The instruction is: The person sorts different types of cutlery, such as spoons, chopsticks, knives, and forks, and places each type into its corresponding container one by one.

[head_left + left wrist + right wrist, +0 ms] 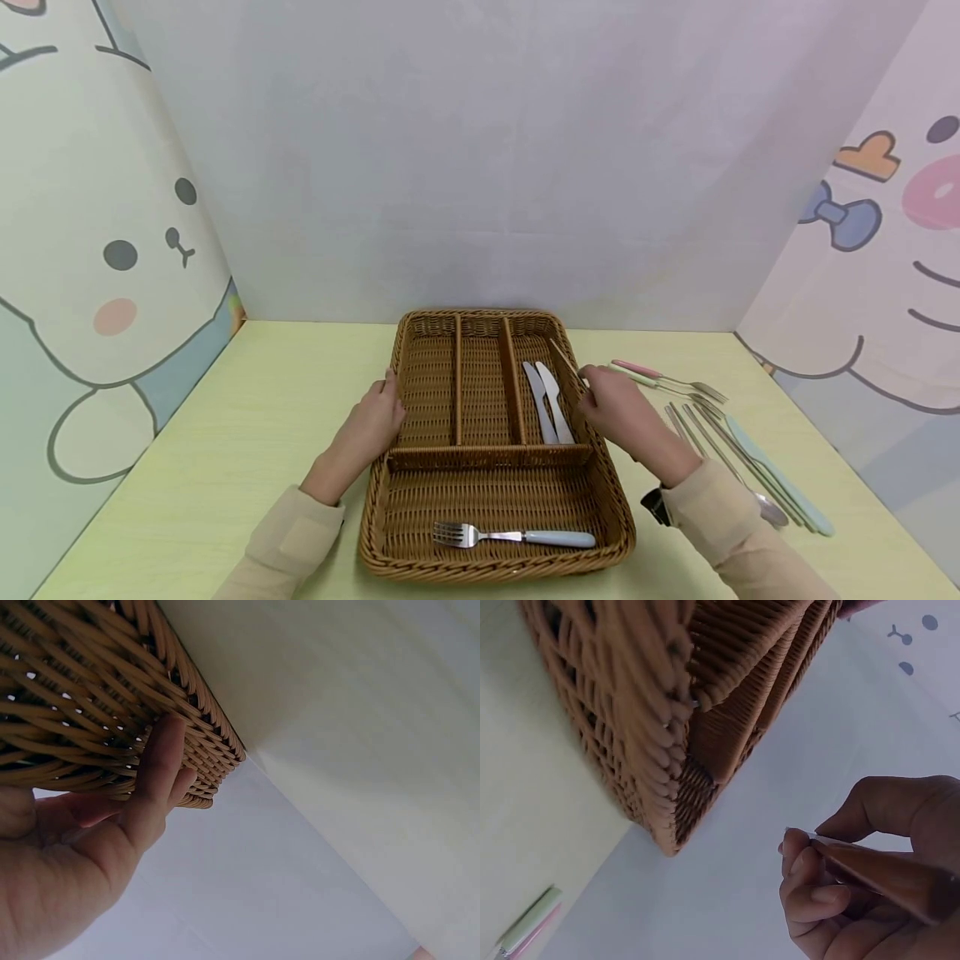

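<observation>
A brown wicker basket (491, 455) with dividers stands in front of me. My left hand (372, 419) grips its left rim, and in the left wrist view a finger (160, 757) lies against the outer wicker wall. Over the right rim, my right hand (621, 412) holds a knife (566, 360) whose thin blade angles over the right compartment. Its brown handle (889, 877) shows in the right wrist view, pinched between thumb and fingers. Two pale-handled knives (551, 400) lie side by side in that compartment. A fork (517, 536) with a light blue handle rests in the front compartment.
Right of the basket, several utensils lie on the pale yellow table (300, 367): a pink-handled fork (667, 377), a green-handled fork (652, 381), a spoon (771, 510) and a mint-handled utensil (795, 492). A pale wall (480, 167) rises behind the table.
</observation>
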Demonstrator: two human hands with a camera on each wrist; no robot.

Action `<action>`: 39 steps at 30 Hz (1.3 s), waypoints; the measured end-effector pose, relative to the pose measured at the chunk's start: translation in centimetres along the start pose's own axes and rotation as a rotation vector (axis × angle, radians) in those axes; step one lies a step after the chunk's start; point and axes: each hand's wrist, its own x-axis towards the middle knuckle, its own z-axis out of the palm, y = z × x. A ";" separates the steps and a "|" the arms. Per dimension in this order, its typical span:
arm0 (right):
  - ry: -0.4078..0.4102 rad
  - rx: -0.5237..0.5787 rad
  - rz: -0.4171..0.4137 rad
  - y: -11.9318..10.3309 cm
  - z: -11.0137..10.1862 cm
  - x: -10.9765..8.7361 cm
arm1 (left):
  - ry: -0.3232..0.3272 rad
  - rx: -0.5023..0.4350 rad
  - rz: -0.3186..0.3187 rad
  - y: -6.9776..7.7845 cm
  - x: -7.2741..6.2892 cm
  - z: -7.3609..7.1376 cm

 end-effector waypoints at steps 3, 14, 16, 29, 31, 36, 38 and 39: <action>-0.003 -0.010 -0.027 -0.8 -0.1 0.4 | 0.002 -0.002 0.002 0.0 0.0 -0.1; -0.061 0.078 -0.065 -3.1 1.0 2.4 | 0.016 0.002 0.013 0.1 -0.1 -0.2; -0.073 0.084 -0.067 -3.3 1.3 2.6 | 0.014 -0.001 0.013 0.1 -0.1 -0.2; -0.127 0.132 -0.089 -5.1 3.1 4.4 | 0.017 -0.032 0.014 0.2 -0.2 -0.2; -0.136 0.134 -0.104 -5.3 3.4 4.7 | 0.035 -0.033 0.030 0.2 -0.3 -0.2; -0.156 0.111 -0.154 -5.5 4.4 5.5 | 0.027 -0.040 0.025 0.1 -0.3 -0.2; -0.175 0.116 -0.154 -5.6 4.8 5.8 | 0.007 -0.043 0.002 0.1 -0.1 -0.2; -0.186 0.120 -0.154 -5.6 4.9 6.0 | 0.000 -0.038 -0.004 0.1 0.0 -0.2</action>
